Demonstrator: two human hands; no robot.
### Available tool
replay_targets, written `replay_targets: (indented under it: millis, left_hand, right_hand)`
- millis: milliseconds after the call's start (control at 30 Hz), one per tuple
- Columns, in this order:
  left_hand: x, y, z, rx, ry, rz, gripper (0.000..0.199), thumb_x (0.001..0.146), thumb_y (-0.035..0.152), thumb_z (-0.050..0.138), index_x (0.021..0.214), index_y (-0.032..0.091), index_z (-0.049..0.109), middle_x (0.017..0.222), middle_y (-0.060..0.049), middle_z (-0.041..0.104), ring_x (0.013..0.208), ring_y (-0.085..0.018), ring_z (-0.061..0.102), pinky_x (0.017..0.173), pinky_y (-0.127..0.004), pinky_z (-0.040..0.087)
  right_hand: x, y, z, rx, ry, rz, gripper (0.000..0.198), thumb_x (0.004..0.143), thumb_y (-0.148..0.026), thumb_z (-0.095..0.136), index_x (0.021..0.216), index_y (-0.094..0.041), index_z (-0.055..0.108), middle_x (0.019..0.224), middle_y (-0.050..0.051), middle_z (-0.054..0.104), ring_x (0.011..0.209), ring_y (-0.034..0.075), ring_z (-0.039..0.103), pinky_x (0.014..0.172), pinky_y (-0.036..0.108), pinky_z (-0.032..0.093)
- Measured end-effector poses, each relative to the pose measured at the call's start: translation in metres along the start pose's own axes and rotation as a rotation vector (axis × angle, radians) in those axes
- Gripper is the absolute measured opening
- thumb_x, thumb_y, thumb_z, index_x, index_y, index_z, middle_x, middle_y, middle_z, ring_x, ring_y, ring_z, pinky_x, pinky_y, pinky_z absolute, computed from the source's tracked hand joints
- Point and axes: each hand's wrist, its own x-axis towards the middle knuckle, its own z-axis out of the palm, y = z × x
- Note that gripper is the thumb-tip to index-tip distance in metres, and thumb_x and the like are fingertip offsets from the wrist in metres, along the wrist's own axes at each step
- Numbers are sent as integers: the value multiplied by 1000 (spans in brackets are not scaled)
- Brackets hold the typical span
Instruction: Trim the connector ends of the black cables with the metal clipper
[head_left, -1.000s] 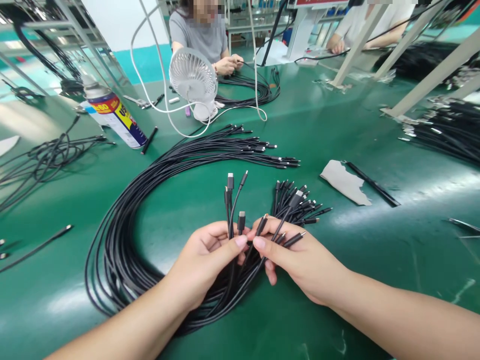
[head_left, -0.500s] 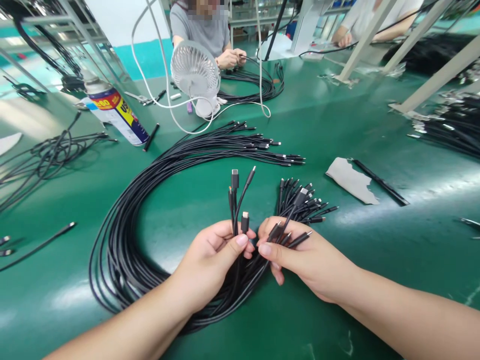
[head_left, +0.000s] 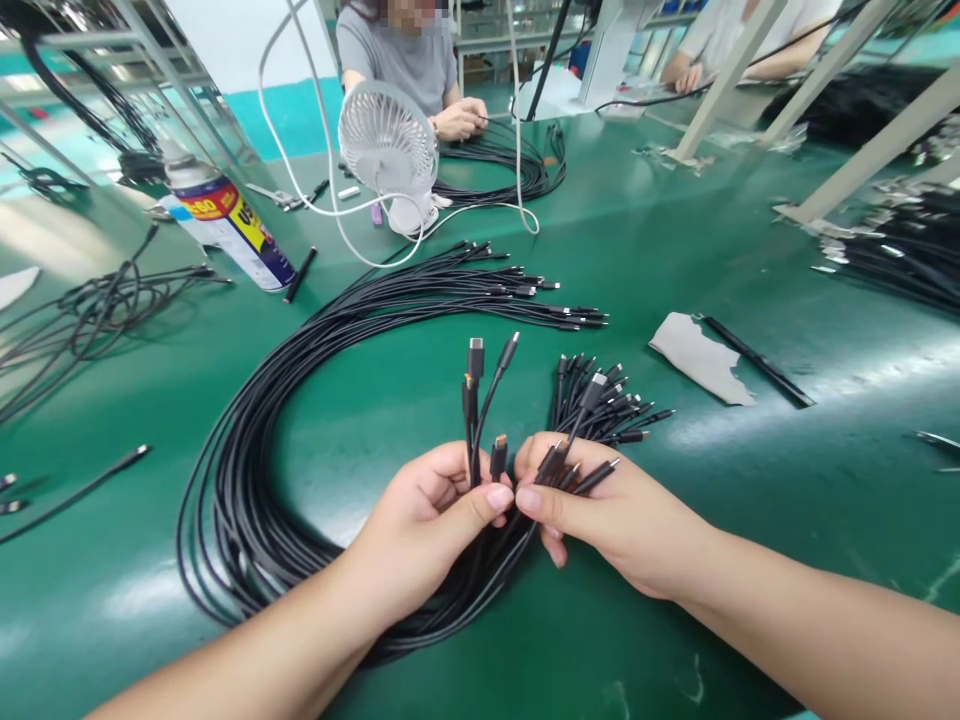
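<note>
Black cables (head_left: pixel 244 450) arc over a green bench (head_left: pixel 750 560)

The left hand (head_left: pixel 431 510) holds a few cables close to their ends, thumb pressed in against the fingers, the grip narrow. Three plugs (head_left: pixel 475 358) rise above it, one leaning right; a fourth sits lower, just above the thumb tip. The right hand (head_left: pixel 611 520) pinches several more between thumb and bent fingers, their ends spreading up and to the right. The thumb tips are very close; whether they touch, I cannot tell.

The cables form a large C, running from beneath the hands, round the left side, to a spread of ends near the middle of the bench. More ends lie bunched just beyond the right hand.

To the right, a paper scrap (head_left: pixel 697 355) lies beside a black strip (head_left: pixel 757 360). Past the C stands a white fan (head_left: pixel 386 140) with a looping cord (head_left: pixel 517 110). Left of it is a spray can (head_left: pixel 232 225), with a short black rod (head_left: pixel 300 275) near its base. A tangle (head_left: pixel 90 320) lies farther left, and a dark pile (head_left: pixel 900 260) fills the right edge. Behind the fan, a co-worker (head_left: pixel 397 60) in grey has both hands at a coil (head_left: pixel 525 175).
</note>
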Motion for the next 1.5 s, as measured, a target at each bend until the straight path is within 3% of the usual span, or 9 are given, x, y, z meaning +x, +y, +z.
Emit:
replay_targets:
  millis: [133,267,567,800,1033,1167,1267,1367,1500]
  left_hand:
    - [2,2,2,15,54,-46,34,70,40,88,71,17,63,66,3,61,64,-11,53,64,-24,43]
    - [3,4,5,18,69,-2,32,70,35,87,67,18,60,66,5,58,65,-11,52,64,-23,43]
    - [4,5,7,23,138,-34,34,65,33,89,68,18,58,68,4,62,68,-12,56,67,-25,46]
    - [3,3,9,72,107,7,29,70,31,84,69,20,57,67,3,64,68,-14,60,66,-26,48]
    - [-2,-1,10,251,77,18,26,75,34,79,70,19,58,69,1,61,68,-16,57,66,-29,46]
    - [-3,-2,11,322,77,-7,27,69,29,84,69,20,59,70,0,64,70,-18,60,69,-31,47]
    - [-3,-1,12,178,15,-40,33,67,25,86,69,22,53,67,2,64,69,-19,64,67,-30,47]
    - [-2,-1,9,66,-9,-19,33,74,34,83,66,20,54,62,4,59,63,-15,58,63,-26,44]
    - [-2,-2,3,48,24,10,46,88,55,65,61,19,56,55,2,52,55,-13,47,57,-26,39]
  right_hand:
    - [-1,-2,1,-23,9,2,45,72,-53,84,73,-18,57,64,-5,58,44,7,53,46,21,41]
    - [0,-5,2,-41,6,3,46,73,-57,82,75,-18,57,62,-7,54,43,7,52,47,23,42]
    - [1,-6,1,-59,-1,3,47,74,-60,80,75,-19,56,59,-8,51,43,7,52,48,24,41]
    - [2,-2,-1,-61,-20,-2,43,80,-59,75,79,-19,58,63,-7,51,47,8,52,47,23,45]
    - [1,-3,1,-10,-53,-50,42,75,-52,83,94,-20,63,86,-1,61,64,9,55,47,19,51]
    - [1,-2,2,11,-57,-41,40,74,-51,83,84,-19,61,76,-1,62,59,9,55,46,18,49]
    - [2,-2,2,25,-40,-19,40,77,-53,80,79,-18,59,73,-2,63,54,7,54,47,19,48]
    - [1,-2,1,19,-14,7,40,80,-55,77,78,-18,60,68,-4,58,52,7,53,47,20,49]
    - [0,-2,1,13,-13,24,43,77,-57,78,76,-18,60,67,-5,52,53,7,51,46,20,50]
